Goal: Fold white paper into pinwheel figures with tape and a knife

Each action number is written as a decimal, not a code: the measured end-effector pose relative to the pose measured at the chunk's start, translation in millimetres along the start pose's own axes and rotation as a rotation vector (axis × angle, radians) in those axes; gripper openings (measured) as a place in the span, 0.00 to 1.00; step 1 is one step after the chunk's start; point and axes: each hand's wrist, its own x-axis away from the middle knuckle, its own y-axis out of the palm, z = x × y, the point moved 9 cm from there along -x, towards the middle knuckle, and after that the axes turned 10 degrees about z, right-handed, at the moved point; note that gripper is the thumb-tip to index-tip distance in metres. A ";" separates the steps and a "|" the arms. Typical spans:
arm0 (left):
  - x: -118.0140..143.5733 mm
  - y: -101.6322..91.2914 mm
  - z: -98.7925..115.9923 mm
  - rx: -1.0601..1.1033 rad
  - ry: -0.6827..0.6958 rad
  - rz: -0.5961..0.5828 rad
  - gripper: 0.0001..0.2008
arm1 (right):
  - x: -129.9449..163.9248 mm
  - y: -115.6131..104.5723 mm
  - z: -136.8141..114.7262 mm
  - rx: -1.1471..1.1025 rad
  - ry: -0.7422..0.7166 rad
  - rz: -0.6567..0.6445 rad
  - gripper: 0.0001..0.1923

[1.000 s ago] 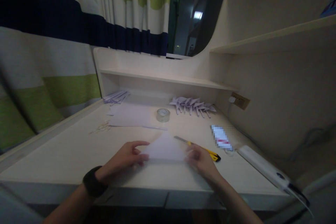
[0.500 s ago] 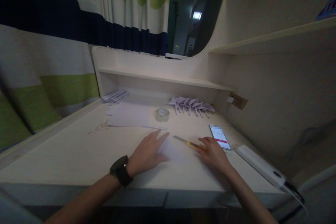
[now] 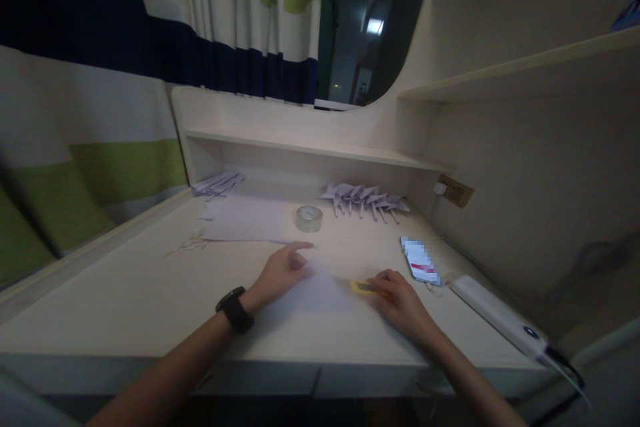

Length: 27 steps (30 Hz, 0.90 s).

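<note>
My left hand (image 3: 281, 275), with a dark watch on the wrist, is at the left corner of a small white sheet of paper (image 3: 325, 293). Its index finger points right and its thumb is bent in against the sheet's edge, so the fingers look closed on the paper. My right hand (image 3: 400, 297) is wrapped round a yellow utility knife (image 3: 363, 287). The knife points left over the right side of the sheet, and its blade is smeared by motion.
Behind the hands stand a roll of clear tape (image 3: 309, 219) and a row of paper pinwheels (image 3: 365, 199). Larger paper (image 3: 250, 217), rolled paper sticks (image 3: 217, 183) and thin pale sticks (image 3: 187, 243) lie to the left. A phone (image 3: 420, 260) and a white power strip (image 3: 495, 313) are at right.
My left hand has gone from spread fingers to a closer grip, moving slightly left. The knife has come nearer to me with my right hand, and more of the small sheet shows.
</note>
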 end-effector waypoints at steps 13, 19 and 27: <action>-6.8 -8.1 -15.5 -0.214 0.025 0.062 0.20 | 9.1 -6.8 -6.3 -0.019 -0.051 -0.104 0.14; -5.3 -7.1 -16.0 -0.319 0.023 0.045 0.19 | 14.3 -5.7 0.7 -0.005 -0.051 -0.154 0.13; -2.2 -3.2 -20.2 -0.371 -0.007 0.054 0.18 | 14.6 -3.2 -11.0 -0.017 -0.044 -0.164 0.12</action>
